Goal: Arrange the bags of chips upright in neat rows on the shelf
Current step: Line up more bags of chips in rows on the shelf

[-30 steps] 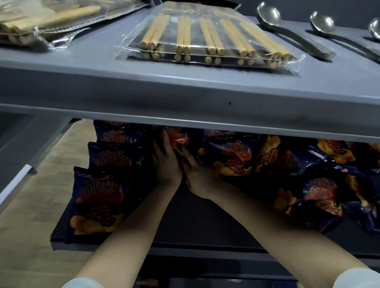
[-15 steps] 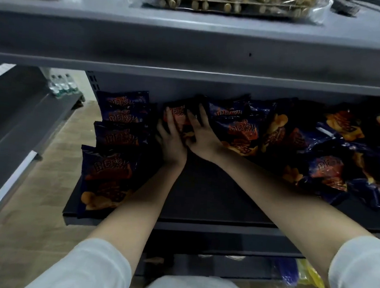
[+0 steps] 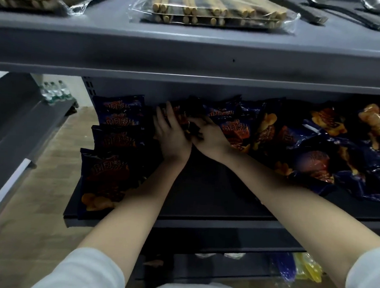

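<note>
Dark blue chip bags with orange print fill the dark middle shelf [image 3: 215, 190]. At the left a row of bags [image 3: 107, 174] stands upright, one behind another. Deep in the middle, one bag [image 3: 180, 117] sits between my two hands. My left hand [image 3: 169, 131] lies flat against its left side, fingers straight. My right hand [image 3: 207, 136] curls its fingers round the bag's right edge. Further right, a loose heap of bags [image 3: 317, 151] lies jumbled and flat.
The grey upper shelf [image 3: 190, 54] hangs low over the bags and carries packs of chopsticks [image 3: 215, 9] and metal ladles [image 3: 339, 12]. Another shelving unit [image 3: 11, 133] stands at the left. Yellow and blue packets [image 3: 297, 268] lie on the bottom shelf.
My right hand's fingers have curled round the bag they touched flat half a second ago. The view has tipped up again, so the upper shelf's chopsticks show.
</note>
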{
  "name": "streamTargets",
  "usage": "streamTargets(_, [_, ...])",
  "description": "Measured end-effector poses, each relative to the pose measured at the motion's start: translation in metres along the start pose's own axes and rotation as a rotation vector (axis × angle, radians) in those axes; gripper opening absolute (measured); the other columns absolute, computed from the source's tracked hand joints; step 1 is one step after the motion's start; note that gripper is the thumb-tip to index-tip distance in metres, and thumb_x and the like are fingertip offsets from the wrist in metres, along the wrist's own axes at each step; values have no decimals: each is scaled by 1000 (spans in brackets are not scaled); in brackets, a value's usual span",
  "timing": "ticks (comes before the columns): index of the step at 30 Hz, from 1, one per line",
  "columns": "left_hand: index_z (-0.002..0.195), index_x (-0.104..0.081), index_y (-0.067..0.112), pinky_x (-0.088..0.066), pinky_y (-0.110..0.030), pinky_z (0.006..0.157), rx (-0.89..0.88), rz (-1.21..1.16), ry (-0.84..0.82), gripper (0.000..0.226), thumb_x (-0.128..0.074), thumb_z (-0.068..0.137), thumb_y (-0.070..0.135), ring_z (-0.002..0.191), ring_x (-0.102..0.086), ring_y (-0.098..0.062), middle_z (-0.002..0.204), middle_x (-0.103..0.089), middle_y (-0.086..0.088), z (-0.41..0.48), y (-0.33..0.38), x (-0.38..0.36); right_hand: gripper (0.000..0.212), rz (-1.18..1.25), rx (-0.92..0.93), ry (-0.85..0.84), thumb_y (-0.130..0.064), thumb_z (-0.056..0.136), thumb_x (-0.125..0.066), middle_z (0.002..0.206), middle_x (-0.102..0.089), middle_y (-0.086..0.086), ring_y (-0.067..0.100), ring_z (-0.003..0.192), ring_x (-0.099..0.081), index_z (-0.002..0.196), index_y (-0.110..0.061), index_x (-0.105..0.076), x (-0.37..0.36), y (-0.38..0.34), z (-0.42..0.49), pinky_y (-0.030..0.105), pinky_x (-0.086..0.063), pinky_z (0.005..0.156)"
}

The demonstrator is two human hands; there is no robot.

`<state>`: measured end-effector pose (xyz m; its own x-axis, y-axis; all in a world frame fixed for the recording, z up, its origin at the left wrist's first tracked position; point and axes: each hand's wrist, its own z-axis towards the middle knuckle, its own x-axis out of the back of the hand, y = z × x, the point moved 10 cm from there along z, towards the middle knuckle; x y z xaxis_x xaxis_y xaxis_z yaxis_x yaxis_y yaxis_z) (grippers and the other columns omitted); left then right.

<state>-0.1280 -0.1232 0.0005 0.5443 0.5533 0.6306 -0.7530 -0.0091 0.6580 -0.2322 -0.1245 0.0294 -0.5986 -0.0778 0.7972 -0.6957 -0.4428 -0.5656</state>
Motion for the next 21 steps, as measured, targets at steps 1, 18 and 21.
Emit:
streamTargets(1, [149,-12,14,-22,-53,111,-33,7,32,89,-66,78,14,140,-14,-38,153,-13,-19,-2,12,7,50,-15,11,32,-5,88,-54,142,-41,14,25,129,-42,136,-12,-46,13,0,-3,22,-33,105])
streamTargets(18, [128,-50,20,-34,-25,99,-830,-322,-787,56,-64,82,48,123,-43,-18,133,-46,-1,-153,214,-84,33,-211,-380,400,-8,84,-58,122,-59,11,23,116,-53,117,-9,-62,176,131,-193,12,-32,90])
streamTargets(21, [119,-58,18,-33,-41,102,-1055,-126,-667,67,-55,72,66,118,-48,-25,125,-54,-2,-181,221,-93,34,-223,-402,420,-10,82,-62,117,-62,11,26,113,-54,115,-7,-62,166,137,-227,11,-32,88])
